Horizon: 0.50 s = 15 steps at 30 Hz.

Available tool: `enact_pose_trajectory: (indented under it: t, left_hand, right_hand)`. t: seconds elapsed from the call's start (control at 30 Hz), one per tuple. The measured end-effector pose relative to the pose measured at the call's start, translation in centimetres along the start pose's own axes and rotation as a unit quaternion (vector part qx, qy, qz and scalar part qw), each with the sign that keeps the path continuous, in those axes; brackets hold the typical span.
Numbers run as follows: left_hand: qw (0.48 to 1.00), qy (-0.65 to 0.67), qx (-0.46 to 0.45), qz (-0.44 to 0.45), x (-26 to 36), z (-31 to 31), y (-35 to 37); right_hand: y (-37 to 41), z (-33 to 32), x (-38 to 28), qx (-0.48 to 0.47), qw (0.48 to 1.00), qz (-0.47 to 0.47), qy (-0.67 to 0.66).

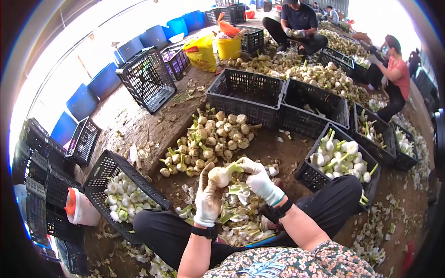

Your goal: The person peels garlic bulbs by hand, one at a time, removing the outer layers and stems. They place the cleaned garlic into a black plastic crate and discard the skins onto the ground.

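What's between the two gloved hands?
In the head view, a pale bulb: round end at the left hand, green stem at the right hand.

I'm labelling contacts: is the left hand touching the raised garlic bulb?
Touching. In the head view, the left hand meets the garlic bulb with no visible gap, its gloved fingers against the bulb's side.

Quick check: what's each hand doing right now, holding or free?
Left hand: closed around a garlic bulb.
Right hand: closed, pinching the bulb's stalk end.
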<state>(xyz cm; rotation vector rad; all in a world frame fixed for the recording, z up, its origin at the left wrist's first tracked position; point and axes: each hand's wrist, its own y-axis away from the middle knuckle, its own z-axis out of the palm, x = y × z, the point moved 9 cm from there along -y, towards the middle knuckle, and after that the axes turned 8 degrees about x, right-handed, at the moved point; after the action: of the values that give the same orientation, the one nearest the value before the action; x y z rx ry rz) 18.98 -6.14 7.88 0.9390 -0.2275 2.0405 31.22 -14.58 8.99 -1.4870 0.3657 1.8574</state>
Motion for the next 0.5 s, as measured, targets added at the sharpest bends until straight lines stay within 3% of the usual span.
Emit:
enact_pose_trajectory:
  t: [0.07, 0.17, 0.2, 0.27, 0.33, 0.4, 0.43, 0.5]
  left_hand:
    - [1.000, -0.024, -0.002, 0.007, -0.5, 0.6, 0.0]
    - [0.956, -0.239, 0.041, 0.168, 0.8, 1.9, 0.8]
    - [0.955, -0.241, 0.043, 0.166, 0.8, 1.3, 0.6]
    - [0.988, -0.134, 0.068, 0.021, -0.8, -1.8, -0.8]
    - [0.993, -0.057, -0.028, -0.095, -0.3, -0.7, -1.0]
    - [0.982, -0.174, 0.038, 0.061, 1.6, -0.7, -0.9]
    - [0.975, -0.187, 0.051, 0.105, 1.8, -0.8, -0.7]
    - [0.952, -0.252, 0.060, 0.162, 2.4, -1.1, -0.4]
  right_hand:
    - [0.2, -0.1, -0.6, 0.015, 0.998, 0.014, 0.056]
    - [0.8, -0.2, 0.5, 0.050, 0.975, 0.082, 0.199]
    - [0.9, -0.4, 1.5, 0.050, 0.976, 0.084, 0.197]
    - [0.8, -0.3, 2.4, 0.040, 0.987, 0.092, -0.129]
    - [1.2, 0.1, 2.6, 0.045, 0.980, 0.120, -0.155]
    - [1.5, 0.3, 2.6, 0.063, 0.974, 0.125, -0.176]
    - [1.0, 0.6, 2.2, 0.091, 0.993, 0.068, 0.021]
    - [1.1, 1.5, 2.5, 0.072, 0.991, 0.105, -0.039]
